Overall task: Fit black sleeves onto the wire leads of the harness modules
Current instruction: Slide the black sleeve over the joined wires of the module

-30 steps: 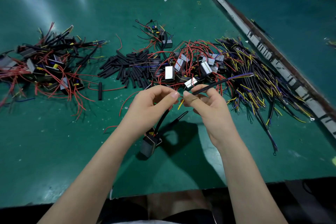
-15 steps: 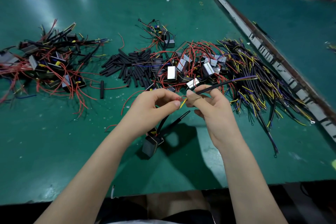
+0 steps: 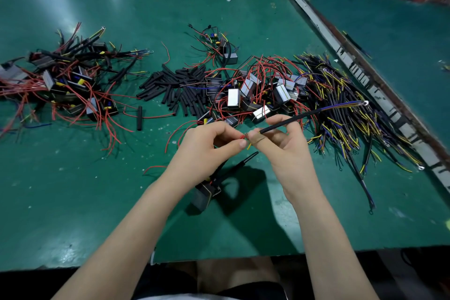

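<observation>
Step in hand: threading a wire lead into the mouth of a black sleeve, at mid-frame just above the worktop (image 3: 73, 190); by the look of it the lead tip is at the opening and not yet run through.
Next move: it likely calls for holding the sleeve steady and feeding the bare tip straight into the opening, then sliding the sleeve down toward the module; a bent tip could snag at the mouth.
Left hand (image 3: 207, 146): grip closed, thumb and forefinger pinching the red lead (image 3: 242, 137) near its tip; wrist raised, forearm running in from the lower left of the frame.
Right hand (image 3: 285, 143): grip closed, thumb and fingers pinching the near end of the black sleeve (image 3: 292, 120); forearm coming in from the lower right.
Sleeve: slants up and right from the right hand, with blue and yellow wires and a ring terminal (image 3: 365, 103) showing beyond its far end.
Yellow lead (image 3: 248, 146): a short tip pokes down between the two thumbs.
Module (image 3: 205, 196): dark block hanging below the left wrist, leads rising from it into the hands; whether it touches the worktop I cannot tell.
Loose sleeves (image 3: 175, 87): a heap of cut black pieces at centre, well apart from the hands.
Unsleeved modules (image 3: 258, 95): pile with red leads just above the hands.
Left pile (image 3: 65, 80): modules with black-sleeved leads, upper left.
</observation>
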Tool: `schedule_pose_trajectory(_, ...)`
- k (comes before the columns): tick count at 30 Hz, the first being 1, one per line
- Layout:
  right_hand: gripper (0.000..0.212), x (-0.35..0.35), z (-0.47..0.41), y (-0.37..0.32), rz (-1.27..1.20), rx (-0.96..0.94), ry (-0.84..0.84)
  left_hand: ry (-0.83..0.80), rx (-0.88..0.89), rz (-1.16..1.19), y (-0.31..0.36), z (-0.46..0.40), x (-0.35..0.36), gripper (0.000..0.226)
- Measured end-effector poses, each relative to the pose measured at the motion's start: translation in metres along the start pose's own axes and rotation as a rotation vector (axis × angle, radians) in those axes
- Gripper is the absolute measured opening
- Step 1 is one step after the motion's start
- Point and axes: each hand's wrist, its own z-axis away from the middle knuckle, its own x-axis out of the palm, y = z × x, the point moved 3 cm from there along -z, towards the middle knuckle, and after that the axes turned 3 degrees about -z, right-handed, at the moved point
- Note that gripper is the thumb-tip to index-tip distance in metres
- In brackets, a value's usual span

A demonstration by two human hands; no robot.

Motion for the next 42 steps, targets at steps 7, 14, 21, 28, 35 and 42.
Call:
schedule_pose_trajectory(7, 0.033, -0.002, 0.000, 0.004, 0.092, -0.024, 0.000, 0.006, -0.065, -0.028, -0.004, 0.003, -0.002, 0.015)
schedule_pose_trajectory(14, 0.045, 0.001, 0.001, 0.005, 0.180, -0.062, -0.039, 0.052, -0.068, -0.049, -0.001, 0.006, -0.003, 0.013)
schedule_pose_trajectory(21, 0.043, 0.002, 0.002, 0.001, 0.253, -0.146, -0.019, 0.046, -0.053, -0.067, 0.002, 0.005, -0.002, 0.008)
schedule_pose_trajectory(28, 0.039, 0.003, 0.007, 0.002, 0.379, -0.269, 0.024, 0.014, -0.034, -0.075, 0.002, 0.005, -0.004, 0.009)
schedule_pose_trajectory(35, 0.044, -0.010, 0.001, 0.001, 0.301, -0.327, 0.109, -0.104, 0.011, -0.096, 0.005, 0.007, 0.003, 0.020)
schedule_pose_trajectory(42, 0.020, -0.017, -0.001, 0.006, 0.363, -0.175, -0.055, -0.109, -0.015, -0.062, 0.000, 0.006, 0.007, 0.017)
